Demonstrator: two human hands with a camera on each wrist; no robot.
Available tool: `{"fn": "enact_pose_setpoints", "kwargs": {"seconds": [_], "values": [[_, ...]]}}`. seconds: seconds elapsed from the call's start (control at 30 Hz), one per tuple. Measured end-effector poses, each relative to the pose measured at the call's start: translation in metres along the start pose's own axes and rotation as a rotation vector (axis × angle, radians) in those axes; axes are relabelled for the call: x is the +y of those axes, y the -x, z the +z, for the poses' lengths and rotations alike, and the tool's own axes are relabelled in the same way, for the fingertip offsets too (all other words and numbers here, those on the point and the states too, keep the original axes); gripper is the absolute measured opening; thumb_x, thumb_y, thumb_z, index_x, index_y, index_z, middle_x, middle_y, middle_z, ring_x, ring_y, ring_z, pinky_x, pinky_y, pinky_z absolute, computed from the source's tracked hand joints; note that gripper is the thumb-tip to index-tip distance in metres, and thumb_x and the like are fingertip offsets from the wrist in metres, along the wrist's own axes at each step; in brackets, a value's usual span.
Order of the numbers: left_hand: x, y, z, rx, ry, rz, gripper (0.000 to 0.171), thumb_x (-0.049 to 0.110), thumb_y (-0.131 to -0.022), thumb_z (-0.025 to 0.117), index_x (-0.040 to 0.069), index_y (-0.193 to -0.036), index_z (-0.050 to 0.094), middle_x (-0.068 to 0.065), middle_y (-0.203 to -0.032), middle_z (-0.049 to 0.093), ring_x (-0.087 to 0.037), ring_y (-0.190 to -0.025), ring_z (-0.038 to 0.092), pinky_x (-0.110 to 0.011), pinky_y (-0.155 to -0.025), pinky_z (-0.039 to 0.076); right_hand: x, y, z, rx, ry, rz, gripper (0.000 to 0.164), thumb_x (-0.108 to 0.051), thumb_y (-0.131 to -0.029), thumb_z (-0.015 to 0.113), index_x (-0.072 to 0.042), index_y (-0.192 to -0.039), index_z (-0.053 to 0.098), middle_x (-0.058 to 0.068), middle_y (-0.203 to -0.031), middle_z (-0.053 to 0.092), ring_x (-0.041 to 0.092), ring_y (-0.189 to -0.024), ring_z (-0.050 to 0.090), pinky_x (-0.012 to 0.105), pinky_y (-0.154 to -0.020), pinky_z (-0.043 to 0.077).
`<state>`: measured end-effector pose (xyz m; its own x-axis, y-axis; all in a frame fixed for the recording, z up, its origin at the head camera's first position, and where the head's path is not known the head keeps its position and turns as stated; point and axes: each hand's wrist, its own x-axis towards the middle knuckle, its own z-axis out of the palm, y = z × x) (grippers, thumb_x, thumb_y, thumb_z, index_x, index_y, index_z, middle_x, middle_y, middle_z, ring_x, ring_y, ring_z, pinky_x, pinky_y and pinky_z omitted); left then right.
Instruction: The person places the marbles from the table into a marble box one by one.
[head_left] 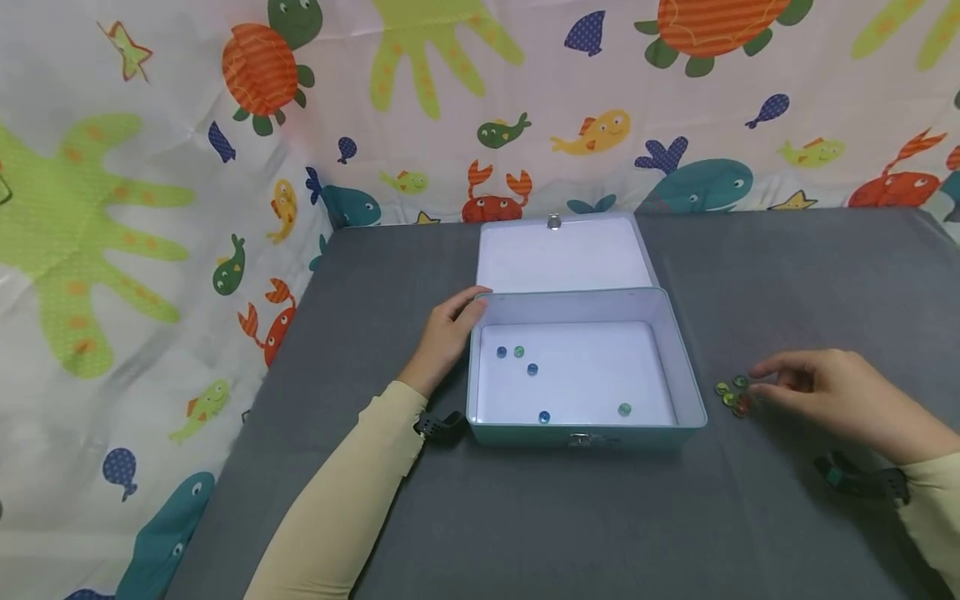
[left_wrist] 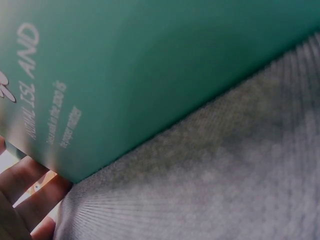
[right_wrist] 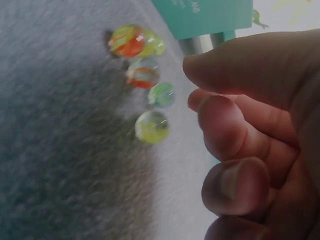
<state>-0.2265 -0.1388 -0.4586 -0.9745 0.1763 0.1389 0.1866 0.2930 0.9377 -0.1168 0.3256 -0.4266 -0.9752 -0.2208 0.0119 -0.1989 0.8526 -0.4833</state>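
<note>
A green tin box (head_left: 585, 435) with a white inside stands with its lid (head_left: 562, 257) folded back. Several blue and green glass marbles lie on its floor, among them a blue marble (head_left: 544, 417) and a green marble (head_left: 625, 409). My left hand (head_left: 441, 343) grips the box's back left corner. In the left wrist view its fingers (left_wrist: 42, 200) reach around that corner. My right hand (head_left: 843, 396) hovers just right of a small group of marbles (head_left: 728, 399) on the table. Its fingers are loosely bent, thumb and index apart, with nothing seen between them.
A grey cloth covers the table (head_left: 585, 525). Behind it and on the left hangs a white curtain (head_left: 442, 150) printed with sea animals. Each wrist wears a black strap (head_left: 441, 427). The marble group lies to the right of the box.
</note>
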Motion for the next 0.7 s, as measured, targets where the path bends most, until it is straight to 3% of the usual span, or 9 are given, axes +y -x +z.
{"fn": "enact_pose_setpoints", "kwargs": {"seconds": [0.4,0.7], "values": [[-0.002,-0.004,-0.003,0.004,0.006,0.001,0.041,0.037,-0.107,0.057,0.013,-0.138,0.069,-0.010,-0.137,0.069,-0.024,-0.130,0.059,-0.047,-0.115,0.043,0.011,0.002,0.001,-0.057,0.021,0.081,0.026,-0.021,-0.097,0.078,0.003,-0.108,0.077,-0.006,-0.070,0.060,0.004,-0.058,0.047,0.026,-0.054,0.039],[-0.003,-0.002,-0.001,0.001,-0.030,-0.011,0.042,0.040,-0.107,0.056,0.016,-0.140,0.068,-0.007,-0.139,0.067,-0.022,-0.132,0.058,-0.047,-0.115,0.042,0.020,0.004,0.007,-0.058,0.027,0.076,0.024,-0.017,-0.095,0.079,0.004,-0.106,0.078,-0.006,-0.070,0.059,0.004,-0.057,0.046,0.026,-0.053,0.039]]}}
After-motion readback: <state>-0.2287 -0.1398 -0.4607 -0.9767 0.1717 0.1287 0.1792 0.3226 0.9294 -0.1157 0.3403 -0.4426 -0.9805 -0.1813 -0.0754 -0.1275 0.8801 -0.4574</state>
